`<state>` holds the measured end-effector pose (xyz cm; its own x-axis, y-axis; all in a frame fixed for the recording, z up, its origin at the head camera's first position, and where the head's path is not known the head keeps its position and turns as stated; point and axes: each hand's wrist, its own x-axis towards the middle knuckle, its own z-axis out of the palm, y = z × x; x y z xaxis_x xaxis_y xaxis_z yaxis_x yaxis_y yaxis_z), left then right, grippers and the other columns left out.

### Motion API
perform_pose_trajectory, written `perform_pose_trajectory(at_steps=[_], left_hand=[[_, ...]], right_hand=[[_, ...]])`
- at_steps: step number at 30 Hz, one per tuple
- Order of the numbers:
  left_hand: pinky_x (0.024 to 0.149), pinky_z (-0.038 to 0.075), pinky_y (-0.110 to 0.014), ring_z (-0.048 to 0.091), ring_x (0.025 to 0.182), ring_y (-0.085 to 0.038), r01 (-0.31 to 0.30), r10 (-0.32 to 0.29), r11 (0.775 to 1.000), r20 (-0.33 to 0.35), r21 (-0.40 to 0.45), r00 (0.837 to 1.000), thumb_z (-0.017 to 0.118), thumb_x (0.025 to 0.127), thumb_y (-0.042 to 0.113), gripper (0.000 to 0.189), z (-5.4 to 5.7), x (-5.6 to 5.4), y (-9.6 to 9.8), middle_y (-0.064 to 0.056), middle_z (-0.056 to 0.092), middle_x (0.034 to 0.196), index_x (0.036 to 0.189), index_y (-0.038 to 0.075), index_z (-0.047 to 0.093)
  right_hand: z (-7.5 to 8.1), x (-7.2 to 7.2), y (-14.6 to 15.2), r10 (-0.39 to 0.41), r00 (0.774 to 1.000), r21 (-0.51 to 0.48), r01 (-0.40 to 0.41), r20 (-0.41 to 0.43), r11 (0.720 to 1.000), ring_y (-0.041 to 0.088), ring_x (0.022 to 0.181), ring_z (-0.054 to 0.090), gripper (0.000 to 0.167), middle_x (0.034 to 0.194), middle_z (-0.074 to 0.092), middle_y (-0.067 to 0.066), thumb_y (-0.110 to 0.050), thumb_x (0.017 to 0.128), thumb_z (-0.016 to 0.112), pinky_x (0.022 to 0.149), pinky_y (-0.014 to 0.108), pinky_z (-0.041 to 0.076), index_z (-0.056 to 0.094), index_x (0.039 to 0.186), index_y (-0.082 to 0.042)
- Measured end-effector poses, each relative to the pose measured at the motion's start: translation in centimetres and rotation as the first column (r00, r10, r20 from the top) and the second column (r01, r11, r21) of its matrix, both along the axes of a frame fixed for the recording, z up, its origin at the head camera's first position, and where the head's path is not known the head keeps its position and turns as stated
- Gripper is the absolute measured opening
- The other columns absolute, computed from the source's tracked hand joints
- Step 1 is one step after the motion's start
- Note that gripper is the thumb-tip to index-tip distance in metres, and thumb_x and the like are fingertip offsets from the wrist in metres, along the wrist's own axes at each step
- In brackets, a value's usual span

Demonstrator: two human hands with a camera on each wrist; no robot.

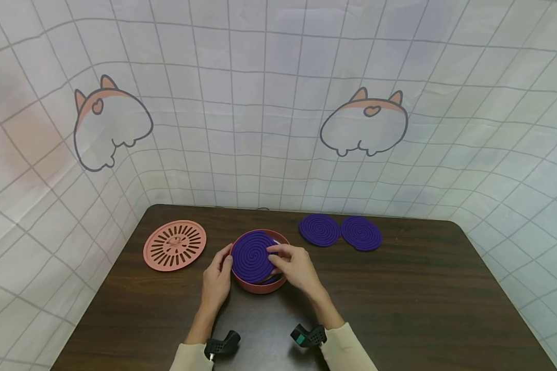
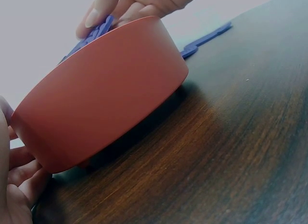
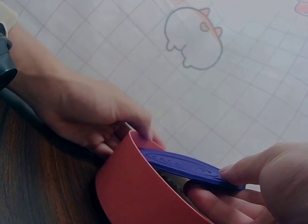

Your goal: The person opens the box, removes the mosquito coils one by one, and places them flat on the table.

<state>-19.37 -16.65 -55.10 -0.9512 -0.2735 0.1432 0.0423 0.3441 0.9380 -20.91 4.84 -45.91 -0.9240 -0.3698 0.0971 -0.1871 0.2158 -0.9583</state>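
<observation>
The left hand [image 1: 216,275] holds the red bowl [image 1: 260,289] at its left side, its grip clamped on the rim with the thumb over the edge and fingers outside. The right hand [image 1: 296,264] has its grip pinched together on the right edge of a purple spiral coaster [image 1: 252,257]. That coaster lies across the mouth of the bowl, its left edge against the inside of the rim; more purple shows beneath it, mostly hidden. The bowl stands on the dark wooden table [image 1: 399,309], between the arms. A pink slotted disc [image 1: 174,246] lies flat to the far left, apart from the bowl. To the far right, two more spiral coasters [image 1: 319,230] lie side by side. A white checked cloth [image 1: 241,129] with cartoon animals hangs behind the table.
</observation>
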Motion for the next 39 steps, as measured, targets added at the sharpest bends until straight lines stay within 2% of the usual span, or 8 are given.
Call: perform_pose_trajectory(at_steps=[8,15,19,22,27,34,39], left_hand=[[0.114,0.042,-0.047,0.052,0.138,-0.024,0.000,0.000,1.000,-0.002,-0.005,1.000,0.049,0.106,0.028,0.037,0.0,0.0,0.0,-0.005,0.059,0.145,0.142,0.020,0.057],[0.114,0.042,-0.048,0.052,0.137,-0.024,-0.002,0.002,1.000,0.004,-0.010,1.000,0.049,0.106,0.029,0.037,0.0,-0.1,0.1,-0.004,0.059,0.144,0.141,0.021,0.058],[0.112,0.043,-0.048,0.053,0.136,-0.025,-0.010,0.010,1.000,-0.005,-0.013,1.000,0.049,0.106,0.029,0.038,0.1,-0.1,0.1,-0.005,0.060,0.144,0.141,0.020,0.058],[0.112,0.043,-0.049,0.054,0.135,-0.025,-0.015,0.015,1.000,-0.010,-0.015,1.000,0.049,0.106,0.029,0.038,0.1,-0.1,0.1,-0.005,0.060,0.143,0.141,0.020,0.058],[0.112,0.043,-0.049,0.053,0.136,-0.026,-0.015,0.015,1.000,-0.009,-0.015,1.000,0.049,0.106,0.029,0.038,0.1,-0.1,0.0,-0.006,0.060,0.144,0.141,0.019,0.058],[0.113,0.043,-0.048,0.053,0.136,-0.024,-0.013,0.013,1.000,0.003,-0.008,1.000,0.050,0.106,0.029,0.037,0.2,-0.1,0.0,-0.004,0.060,0.144,0.141,0.020,0.059],[0.112,0.043,-0.048,0.054,0.136,-0.025,-0.014,0.014,1.000,0.004,-0.008,1.000,0.050,0.105,0.028,0.038,0.2,0.0,0.0,-0.005,0.060,0.144,0.141,0.019,0.058]], right_hand=[[0.1,0.2,-0.1,-0.027,1.000,-0.025,0.027,0.007,0.999,0.048,0.082,0.071,0.026,0.103,0.071,0.033,0.001,0.093,0.065,0.072,0.050,0.060,0.068,0.116,0.012],[-3.4,-1.8,0.1,-0.089,0.996,-0.057,0.087,-0.031,0.995,0.031,0.072,0.074,0.023,0.100,0.075,0.023,-0.006,0.092,0.070,0.063,0.034,0.062,0.074,0.113,0.001],[-3.0,-1.7,0.3,-0.112,0.993,-0.073,0.111,-0.020,0.991,0.041,0.076,0.073,0.024,0.101,0.074,0.027,-0.002,0.092,0.069,0.067,0.045,0.061,0.072,0.114,0.005],[-2.0,-1.3,0.4,-0.106,0.994,-0.082,0.105,-0.010,0.991,0.048,0.079,0.071,0.025,0.101,0.072,0.031,0.001,0.092,0.067,0.071,0.053,0.059,0.070,0.115,0.009],[-0.6,-0.8,0.5,-0.093,0.996,-0.080,0.093,0.005,0.992,0.050,0.081,0.070,0.025,0.103,0.071,0.033,0.003,0.093,0.065,0.073,0.056,0.058,0.069,0.115,0.012],[-2.7,-1.8,0.6,-0.135,0.991,-0.092,0.135,-0.001,0.987,0.044,0.081,0.072,0.024,0.107,0.072,0.028,-0.001,0.092,0.068,0.072,0.052,0.059,0.071,0.115,0.007],[-3.0,-2.0,0.9,-0.145,0.989,-0.105,0.143,-0.018,0.984,0.030,0.077,0.074,0.022,0.107,0.074,0.023,-0.006,0.091,0.071,0.069,0.045,0.061,0.074,0.113,0.000]])
